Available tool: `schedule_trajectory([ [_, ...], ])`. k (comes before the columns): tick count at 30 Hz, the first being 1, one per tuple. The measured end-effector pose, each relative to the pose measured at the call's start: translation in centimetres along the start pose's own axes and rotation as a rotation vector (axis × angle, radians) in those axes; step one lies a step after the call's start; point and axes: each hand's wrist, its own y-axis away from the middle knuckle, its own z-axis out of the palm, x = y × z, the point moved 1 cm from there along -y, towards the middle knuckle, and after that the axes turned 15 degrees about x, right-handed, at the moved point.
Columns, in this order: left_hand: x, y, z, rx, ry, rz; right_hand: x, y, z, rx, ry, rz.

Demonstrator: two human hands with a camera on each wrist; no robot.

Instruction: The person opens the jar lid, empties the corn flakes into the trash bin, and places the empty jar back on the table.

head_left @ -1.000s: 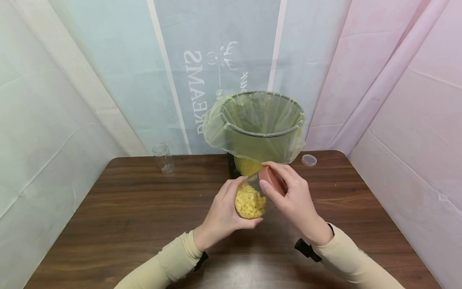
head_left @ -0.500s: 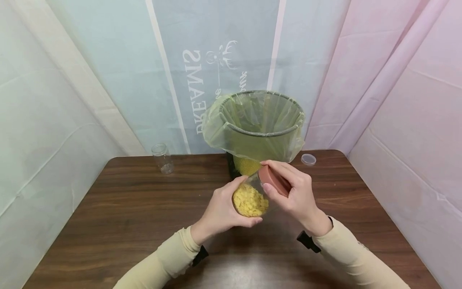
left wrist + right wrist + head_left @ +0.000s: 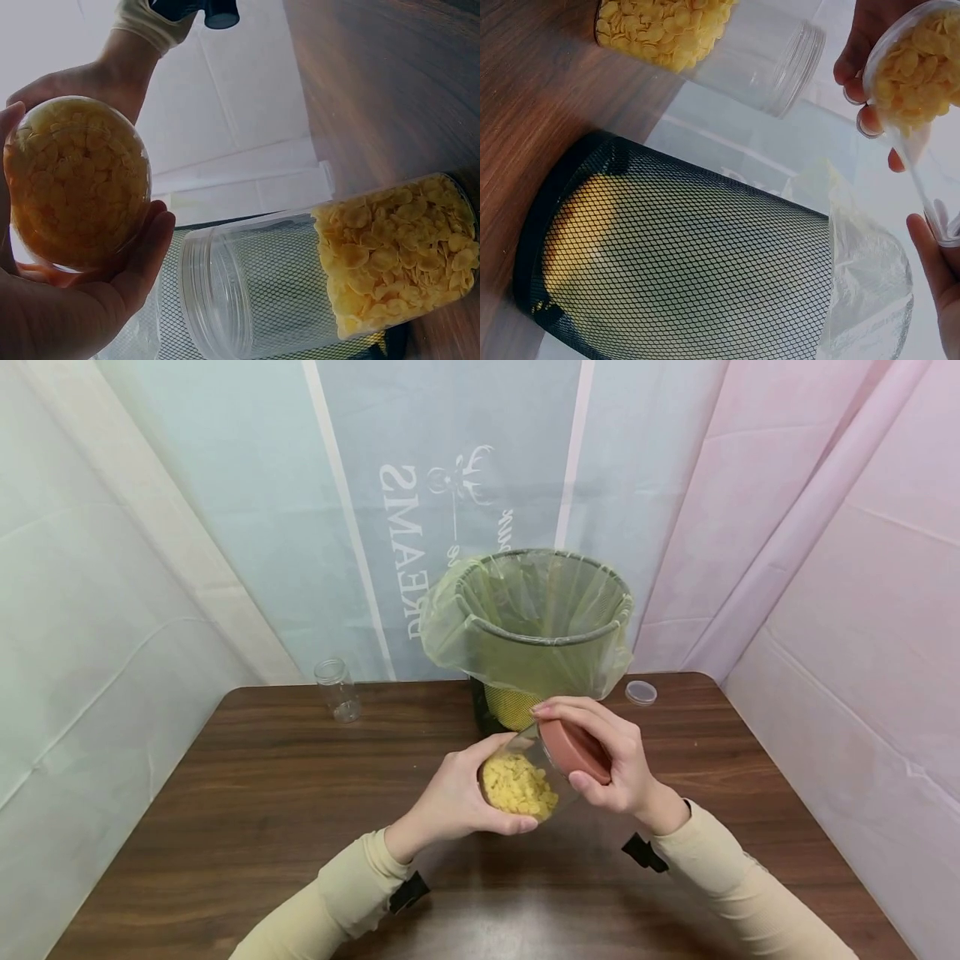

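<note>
Tilted above the table, a clear jar [image 3: 517,787] of yellow flakes is in my left hand [image 3: 457,793], fingers and thumb around its side. My right hand [image 3: 618,760] grips a reddish-brown lid [image 3: 573,750] at the jar's upper right end; whether it is seated or loose I cannot tell. The left wrist view shows the jar's round bottom [image 3: 79,180], with flakes behind it. A second clear jar [image 3: 735,52], uncapped and partly filled with similar flakes, stands on the table by the bin. In the head view it is largely hidden by the hands.
A black mesh bin [image 3: 690,247] with a pale yellow liner [image 3: 525,664] stands at the table's back. To its left is an empty clear jar [image 3: 339,693]; a clear round lid [image 3: 641,692] lies to its right. Fabric panels enclose the brown wooden table [image 3: 300,810].
The lid has shifted slightly right and down and shows more of its top. My right thumb has moved lower along its edge, and the jar's tilt has changed slightly.
</note>
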Motion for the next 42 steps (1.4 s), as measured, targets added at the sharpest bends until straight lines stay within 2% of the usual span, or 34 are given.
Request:
schedule_trajectory([
  [5, -0.1, 0.2, 0.0, -0.003, -0.042, -0.006, -0.1, -0.1, 0.0, -0.055, -0.067, 0.015],
  [15, 0.0, 0.6, -0.1, -0.012, -0.088, -0.006, 0.2, -0.2, -0.3, -0.136, -0.210, -0.032],
  [20, -0.1, 0.7, 0.1, 0.005, -0.115, -0.027, 0.4, 0.1, -0.4, -0.147, -0.186, -0.028],
  [23, 0.0, 0.8, 0.1, 0.019, -0.115, -0.033, 0.4, 0.3, -0.6, -0.107, -0.149, 0.012],
  [26, 0.2, 0.7, 0.1, 0.035, -0.093, -0.037, 0.3, 0.5, -1.0, -0.048, -0.075, 0.098],
  [30, 0.6, 0.6, 0.0, 0.062, -0.071, -0.044, -0.1, 0.5, -1.4, -0.018, 0.062, 0.297],
  [34, 0.9, 0.5, -0.1, 0.089, -0.079, -0.039, -0.9, 0.3, -1.7, -0.065, 0.190, 0.527],
  [38, 1.0, 0.4, -0.1, 0.106, -0.081, -0.040, -2.1, -0.1, -1.8, -0.112, 0.268, 0.757],
  [40, 1.1, 0.5, -0.1, 0.112, -0.076, -0.041, -2.7, -0.3, -1.8, -0.121, 0.302, 0.851],
  [42, 1.1, 0.5, -0.1, 0.114, -0.073, -0.039, -3.1, -0.6, -1.9, -0.129, 0.335, 0.906],
])
